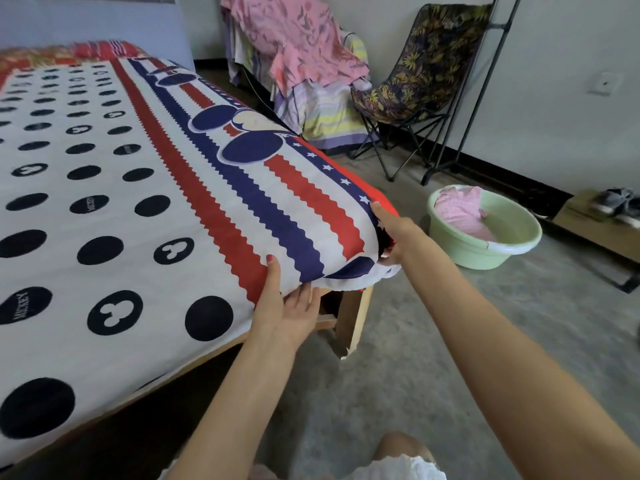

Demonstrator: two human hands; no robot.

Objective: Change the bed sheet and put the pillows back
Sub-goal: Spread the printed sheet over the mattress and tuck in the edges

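The bed sheet point(145, 202), white with black dots and red and navy zigzag stripes, covered the mattress across the left and centre of the frame. Both bare arms reached up from the bottom edge to its near corner at centre. The left hand point(287, 306) cupped the sheet's edge, thumb on top, fingers curled underneath. The right hand point(393, 233) gripped the corner's far side, fingers tucked into the fold. A green basin point(485, 251) holding pink cloth point(460, 213) sat on the floor at right.
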